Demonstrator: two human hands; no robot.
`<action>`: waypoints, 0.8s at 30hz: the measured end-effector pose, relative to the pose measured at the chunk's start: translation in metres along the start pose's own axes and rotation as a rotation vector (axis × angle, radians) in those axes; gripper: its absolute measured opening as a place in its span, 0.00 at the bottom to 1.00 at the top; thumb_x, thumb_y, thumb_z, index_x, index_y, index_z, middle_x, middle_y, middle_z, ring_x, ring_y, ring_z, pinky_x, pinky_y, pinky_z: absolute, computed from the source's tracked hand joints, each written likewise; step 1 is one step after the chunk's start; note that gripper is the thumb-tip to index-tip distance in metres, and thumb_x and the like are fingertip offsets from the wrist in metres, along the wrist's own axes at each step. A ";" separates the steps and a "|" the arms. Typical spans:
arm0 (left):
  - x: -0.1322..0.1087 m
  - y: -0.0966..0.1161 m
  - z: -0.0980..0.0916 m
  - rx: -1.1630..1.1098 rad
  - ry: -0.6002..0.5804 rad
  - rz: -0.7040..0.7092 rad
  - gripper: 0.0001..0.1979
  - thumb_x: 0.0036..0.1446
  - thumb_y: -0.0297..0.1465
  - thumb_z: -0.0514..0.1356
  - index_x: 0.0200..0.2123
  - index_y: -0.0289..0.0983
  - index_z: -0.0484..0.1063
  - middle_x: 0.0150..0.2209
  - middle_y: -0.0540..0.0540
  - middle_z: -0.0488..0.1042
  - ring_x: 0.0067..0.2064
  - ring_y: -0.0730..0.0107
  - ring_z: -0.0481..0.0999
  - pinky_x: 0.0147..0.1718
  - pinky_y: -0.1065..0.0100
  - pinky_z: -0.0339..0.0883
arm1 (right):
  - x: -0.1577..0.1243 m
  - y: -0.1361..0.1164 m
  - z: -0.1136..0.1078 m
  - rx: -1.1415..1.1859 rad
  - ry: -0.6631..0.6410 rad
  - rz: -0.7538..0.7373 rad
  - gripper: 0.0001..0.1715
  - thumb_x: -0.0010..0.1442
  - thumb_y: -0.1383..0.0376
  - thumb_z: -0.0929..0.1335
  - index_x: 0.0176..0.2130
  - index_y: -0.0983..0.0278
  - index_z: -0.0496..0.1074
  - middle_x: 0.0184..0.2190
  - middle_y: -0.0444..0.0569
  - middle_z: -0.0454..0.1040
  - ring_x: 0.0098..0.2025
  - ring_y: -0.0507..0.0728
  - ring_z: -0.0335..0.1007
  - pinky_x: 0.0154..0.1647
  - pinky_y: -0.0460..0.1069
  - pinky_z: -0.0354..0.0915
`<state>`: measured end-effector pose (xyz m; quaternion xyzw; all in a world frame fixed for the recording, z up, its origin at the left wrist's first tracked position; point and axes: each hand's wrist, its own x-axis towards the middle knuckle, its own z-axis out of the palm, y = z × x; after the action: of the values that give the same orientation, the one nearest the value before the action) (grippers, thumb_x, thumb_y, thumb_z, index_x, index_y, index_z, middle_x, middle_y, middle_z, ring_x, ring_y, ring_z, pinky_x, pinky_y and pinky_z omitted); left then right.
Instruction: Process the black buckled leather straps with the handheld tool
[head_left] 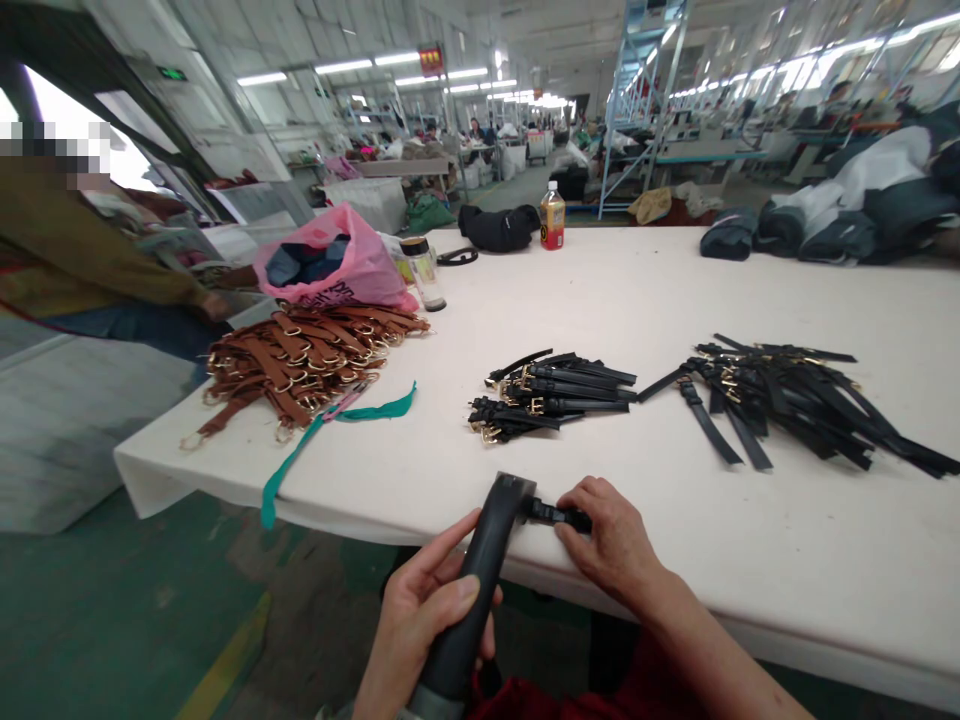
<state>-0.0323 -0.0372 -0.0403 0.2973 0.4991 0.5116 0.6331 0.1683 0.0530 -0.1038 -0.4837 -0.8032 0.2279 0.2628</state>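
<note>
Held a black piece (pixel 484 560) in the left hand (pixel 420 600), thumb on top and fingers curled round the sides, on the near side of the small pile (pixel 577 386) of black straps. Had the flat far end tilted up towards that pile. Pinched a dark strap (pixel 546 511) between thumb and fingertips of the right hand (pixel 615 540), likewise nearer than the small pile, by the front edge of the white table (pixel 750 540). Had strap and far end meeting there, but could not tell whether joined or merely touching. Saw gold buckles (pixel 535 406) mostly at the left ends of the small pile. Had a large pile (pixel 795 400) of similar straps to its right, a brown pile (pixel 300 350) well to its left, and a green ribbon (pixel 382 406) between, near the brown straps. Saw beyond the small pile, off to the left, a pink bag (pixel 367 270) stuffed with blue cloth (pixel 307 264), and a jar (pixel 424 275) just beside the bag. Noticed a black pouch (pixel 499 230) close to a bottle (pixel 552 220) straight behind the small pile. Glimpsed a person (pixel 82 240) in a mustard sleeve far to its left
</note>
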 end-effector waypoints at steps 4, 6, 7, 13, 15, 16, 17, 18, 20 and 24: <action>-0.013 -0.002 -0.009 -0.021 0.015 -0.024 0.30 0.51 0.32 0.61 0.57 0.35 0.60 0.26 0.42 0.78 0.17 0.66 0.74 0.13 0.72 0.64 | 0.000 0.002 0.000 0.020 0.000 0.004 0.07 0.52 0.69 0.66 0.34 0.61 0.72 0.31 0.46 0.67 0.37 0.55 0.61 0.39 0.49 0.57; -0.019 -0.004 -0.017 -0.023 0.020 -0.034 0.30 0.50 0.32 0.62 0.57 0.36 0.60 0.26 0.41 0.78 0.16 0.65 0.74 0.12 0.71 0.64 | 0.000 0.003 0.000 0.032 0.000 0.011 0.07 0.52 0.69 0.67 0.34 0.61 0.72 0.31 0.46 0.67 0.37 0.55 0.61 0.39 0.49 0.57; -0.021 -0.004 -0.020 -0.020 0.022 -0.034 0.30 0.50 0.33 0.62 0.57 0.37 0.60 0.26 0.41 0.79 0.16 0.64 0.74 0.12 0.71 0.64 | 0.000 0.003 0.001 0.037 0.001 0.014 0.07 0.51 0.69 0.67 0.34 0.61 0.72 0.31 0.46 0.67 0.37 0.55 0.61 0.39 0.49 0.58; -0.028 -0.004 -0.025 -0.024 0.043 0.000 0.29 0.50 0.32 0.62 0.56 0.39 0.62 0.26 0.42 0.79 0.17 0.63 0.75 0.12 0.70 0.65 | 0.000 0.006 0.004 0.042 0.019 0.010 0.07 0.51 0.68 0.67 0.34 0.61 0.72 0.31 0.46 0.68 0.36 0.55 0.62 0.39 0.49 0.58; -0.027 -0.004 -0.020 -0.033 0.035 -0.008 0.28 0.50 0.31 0.62 0.56 0.39 0.62 0.27 0.42 0.79 0.16 0.64 0.75 0.12 0.71 0.64 | 0.000 0.006 0.005 0.040 0.020 0.009 0.07 0.51 0.68 0.67 0.34 0.61 0.72 0.31 0.46 0.68 0.36 0.55 0.62 0.39 0.49 0.58; -0.026 -0.005 -0.017 -0.032 0.029 -0.013 0.29 0.50 0.32 0.62 0.56 0.39 0.62 0.27 0.42 0.79 0.16 0.64 0.75 0.12 0.71 0.64 | 0.000 0.006 0.005 0.040 0.020 0.009 0.07 0.51 0.68 0.67 0.34 0.61 0.72 0.31 0.46 0.68 0.36 0.55 0.62 0.39 0.49 0.58; -0.024 -0.006 -0.014 -0.028 0.025 -0.017 0.29 0.50 0.32 0.62 0.56 0.38 0.63 0.26 0.42 0.78 0.16 0.64 0.74 0.12 0.72 0.64 | 0.000 0.006 0.005 0.041 0.017 0.010 0.07 0.51 0.68 0.67 0.34 0.61 0.72 0.31 0.46 0.67 0.36 0.55 0.62 0.38 0.49 0.58; -0.022 -0.007 -0.011 -0.024 0.021 -0.019 0.29 0.49 0.32 0.62 0.56 0.38 0.63 0.26 0.42 0.78 0.16 0.65 0.74 0.12 0.72 0.64 | 0.000 0.006 0.005 0.042 0.015 0.011 0.07 0.51 0.68 0.67 0.34 0.61 0.72 0.31 0.46 0.67 0.36 0.55 0.62 0.38 0.49 0.58; -0.018 -0.009 -0.008 -0.017 0.018 -0.017 0.29 0.49 0.32 0.63 0.55 0.38 0.63 0.26 0.43 0.78 0.16 0.65 0.74 0.12 0.71 0.64 | 0.000 0.007 0.004 0.044 0.010 0.012 0.07 0.51 0.68 0.67 0.33 0.61 0.72 0.31 0.46 0.67 0.36 0.55 0.62 0.38 0.49 0.58; -0.011 -0.007 -0.003 -0.011 0.030 -0.014 0.29 0.49 0.32 0.62 0.56 0.36 0.62 0.26 0.44 0.78 0.16 0.65 0.74 0.12 0.71 0.64 | -0.001 0.007 0.001 0.057 -0.014 0.002 0.08 0.51 0.69 0.67 0.34 0.61 0.72 0.31 0.46 0.67 0.37 0.55 0.62 0.38 0.49 0.58</action>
<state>-0.0325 -0.0501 -0.0439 0.2825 0.5079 0.5141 0.6308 0.1728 0.0551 -0.1090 -0.4754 -0.7976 0.2542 0.2707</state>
